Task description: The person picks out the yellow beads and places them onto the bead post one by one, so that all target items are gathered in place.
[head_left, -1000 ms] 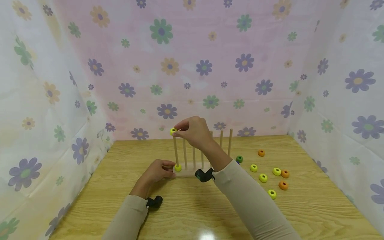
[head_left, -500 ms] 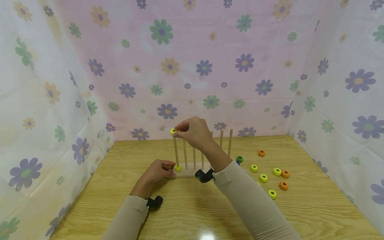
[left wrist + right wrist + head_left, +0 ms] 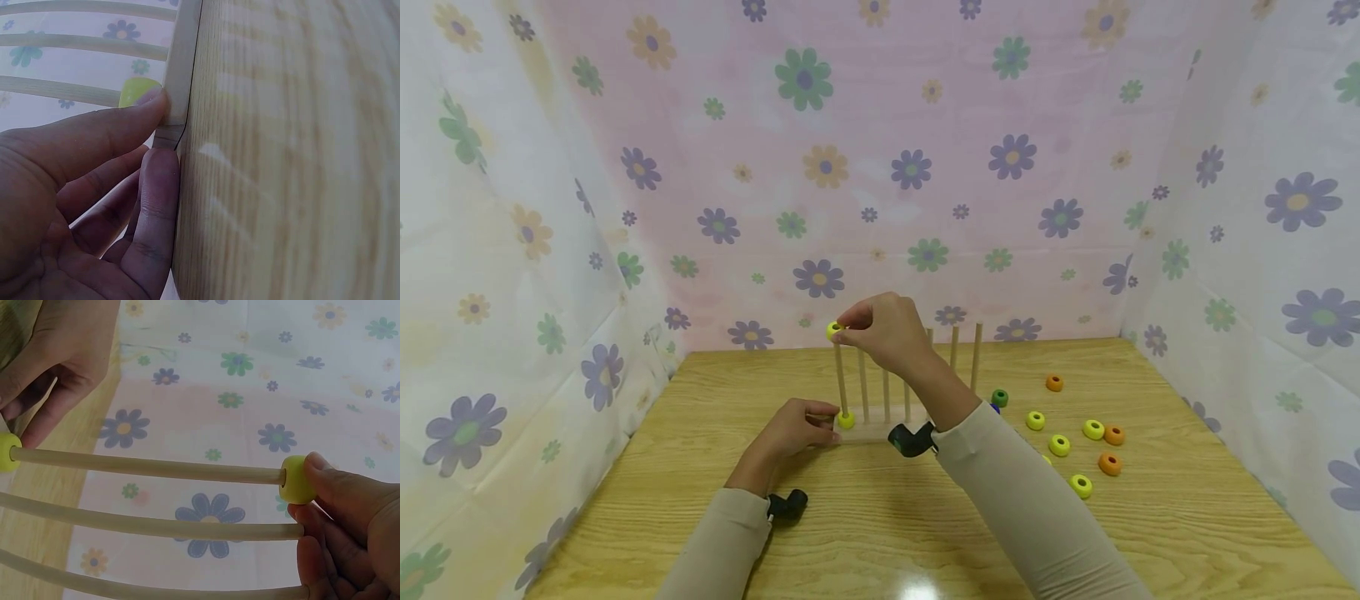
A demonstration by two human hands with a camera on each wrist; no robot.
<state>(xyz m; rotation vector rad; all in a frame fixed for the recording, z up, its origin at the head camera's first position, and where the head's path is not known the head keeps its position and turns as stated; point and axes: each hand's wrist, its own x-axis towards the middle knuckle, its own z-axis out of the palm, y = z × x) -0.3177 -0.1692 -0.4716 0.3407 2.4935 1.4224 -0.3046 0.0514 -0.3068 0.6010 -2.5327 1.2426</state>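
My right hand pinches a yellow bead between thumb and fingers at the top of the leftmost wooden peg. In the right wrist view, that peg's tip meets the hole of the held bead. Another yellow bead sits at the bottom of the same peg. My left hand holds the left end of the pale wooden base. From the left wrist view, the thumb lies along the base, with fingers at its end. The right hand and forearm hide part of the peg row.
Loose yellow beads, orange beads and a green bead lie on the table to the right. A blue bead is partly hidden by the right sleeve. A flowered cloth surrounds the back and sides.
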